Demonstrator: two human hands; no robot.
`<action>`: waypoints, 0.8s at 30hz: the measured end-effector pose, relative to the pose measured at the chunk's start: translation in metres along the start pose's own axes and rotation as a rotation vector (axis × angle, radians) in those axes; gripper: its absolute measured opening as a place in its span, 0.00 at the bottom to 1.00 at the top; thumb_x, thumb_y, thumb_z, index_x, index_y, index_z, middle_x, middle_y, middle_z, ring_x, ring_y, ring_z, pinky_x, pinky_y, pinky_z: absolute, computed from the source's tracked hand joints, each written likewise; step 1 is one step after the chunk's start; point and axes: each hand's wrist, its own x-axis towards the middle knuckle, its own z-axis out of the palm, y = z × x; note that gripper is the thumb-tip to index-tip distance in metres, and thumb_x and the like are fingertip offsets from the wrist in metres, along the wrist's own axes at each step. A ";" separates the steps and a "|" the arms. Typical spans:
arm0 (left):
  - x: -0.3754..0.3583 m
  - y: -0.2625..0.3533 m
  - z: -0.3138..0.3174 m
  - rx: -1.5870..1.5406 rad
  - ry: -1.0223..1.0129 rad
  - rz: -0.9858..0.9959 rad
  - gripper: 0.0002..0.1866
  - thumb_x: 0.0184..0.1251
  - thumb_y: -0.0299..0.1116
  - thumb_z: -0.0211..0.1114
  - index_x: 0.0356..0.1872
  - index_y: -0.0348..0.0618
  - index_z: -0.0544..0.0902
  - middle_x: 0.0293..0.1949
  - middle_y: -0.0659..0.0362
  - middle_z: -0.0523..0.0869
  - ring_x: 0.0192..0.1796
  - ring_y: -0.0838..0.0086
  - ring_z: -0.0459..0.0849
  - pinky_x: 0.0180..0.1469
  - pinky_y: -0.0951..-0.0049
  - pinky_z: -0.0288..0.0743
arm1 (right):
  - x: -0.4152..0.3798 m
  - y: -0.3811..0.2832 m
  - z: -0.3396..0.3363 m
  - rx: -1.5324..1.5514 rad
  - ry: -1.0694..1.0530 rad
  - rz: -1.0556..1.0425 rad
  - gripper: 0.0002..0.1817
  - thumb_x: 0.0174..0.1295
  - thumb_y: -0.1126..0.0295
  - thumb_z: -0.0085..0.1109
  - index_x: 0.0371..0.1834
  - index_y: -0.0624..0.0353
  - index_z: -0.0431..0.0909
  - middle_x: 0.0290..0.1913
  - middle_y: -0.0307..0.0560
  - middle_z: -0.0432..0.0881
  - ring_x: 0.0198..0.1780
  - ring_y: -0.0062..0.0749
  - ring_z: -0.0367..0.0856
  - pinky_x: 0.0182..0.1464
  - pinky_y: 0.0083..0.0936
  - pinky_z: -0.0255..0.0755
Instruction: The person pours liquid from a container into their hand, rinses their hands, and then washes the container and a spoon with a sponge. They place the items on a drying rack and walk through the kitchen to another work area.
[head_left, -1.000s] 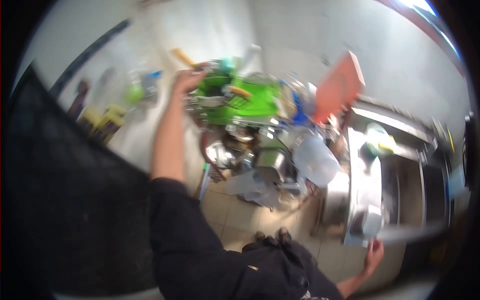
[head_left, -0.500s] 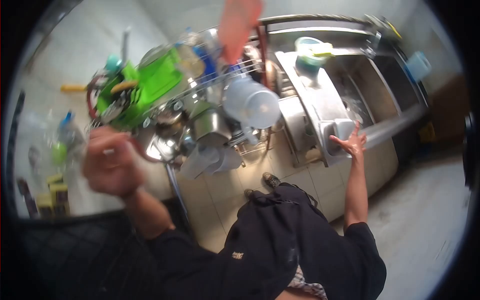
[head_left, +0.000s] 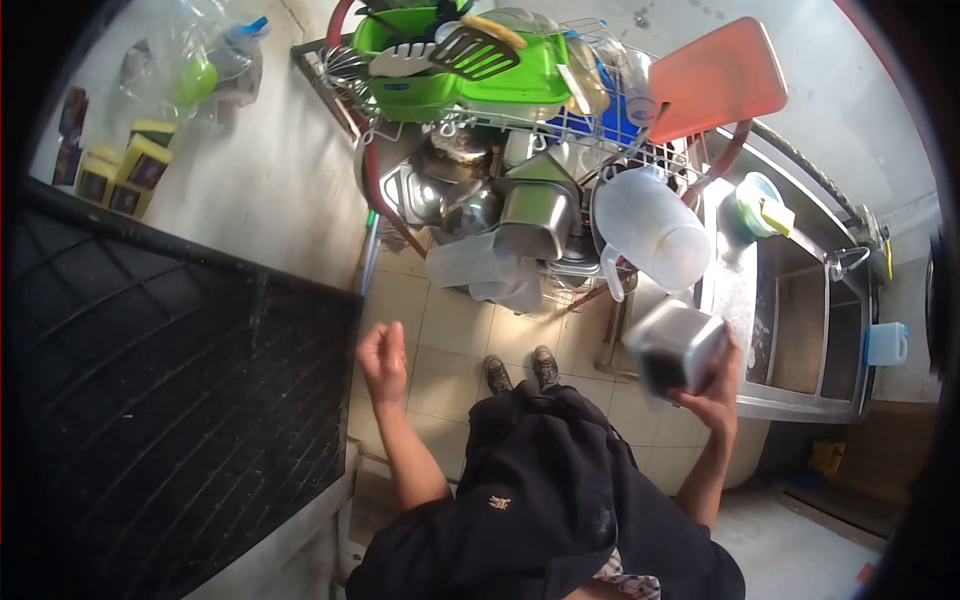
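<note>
My right hand [head_left: 712, 390] grips a deep stainless-steel container [head_left: 690, 335] by its side, thumb on one face and fingers around the other. The container is tilted and partly blurred, at the near end of the sink unit. Over the tiled floor, my left hand [head_left: 384, 365] is raised with its fingers curled in, and no object shows in it. Ahead of both hands stands a wire dish rack [head_left: 590, 128]. On it hang or rest a translucent plastic jug [head_left: 650, 225], another steel container [head_left: 538, 215] and some clear plastic containers [head_left: 465, 262].
A steel sink [head_left: 787, 310] lies to the right, with a green tub [head_left: 745, 205] on its drainboard. A green utensil basket [head_left: 410, 95] and an orange-red tray [head_left: 715, 80] top the rack. Sponges [head_left: 140, 165] are at far left, beyond a black padded surface [head_left: 180, 370].
My view has swung left. My right hand, open over the sink's edge before, now holds the steel container off it. My left hand has come down and in toward my body.
</note>
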 end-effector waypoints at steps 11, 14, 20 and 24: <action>-0.047 -0.114 -0.058 0.685 -0.013 -0.148 0.19 0.64 0.41 0.62 0.22 0.33 0.74 0.18 0.52 0.76 0.22 0.73 0.72 0.29 0.67 0.69 | 0.101 -0.121 0.241 -0.797 -0.393 -0.594 0.65 0.24 0.64 0.78 0.73 0.49 0.48 0.60 0.68 0.59 0.64 0.61 0.58 0.62 0.57 0.53; -0.080 -0.177 -0.086 0.719 0.043 -0.255 0.19 0.63 0.42 0.62 0.25 0.33 0.77 0.20 0.51 0.79 0.24 0.70 0.76 0.31 0.66 0.71 | 0.156 -0.114 0.298 -0.871 -0.457 -0.642 0.68 0.22 0.60 0.80 0.74 0.47 0.46 0.62 0.69 0.59 0.65 0.62 0.57 0.62 0.57 0.53; -0.246 -0.307 -0.101 0.065 0.563 -0.724 0.15 0.62 0.40 0.60 0.25 0.38 0.75 0.18 0.58 0.73 0.16 0.74 0.71 0.19 0.67 0.67 | 0.272 -0.064 0.379 -1.091 -0.507 -0.612 0.72 0.22 0.58 0.81 0.76 0.46 0.41 0.68 0.73 0.52 0.70 0.65 0.52 0.62 0.70 0.50; -0.380 -0.337 -0.037 -0.224 0.882 -1.002 0.14 0.62 0.39 0.60 0.23 0.40 0.74 0.17 0.60 0.69 0.16 0.74 0.69 0.18 0.67 0.63 | 0.355 0.002 0.419 -0.897 -0.550 -0.669 0.72 0.22 0.54 0.79 0.73 0.52 0.36 0.65 0.68 0.61 0.65 0.67 0.60 0.55 0.79 0.50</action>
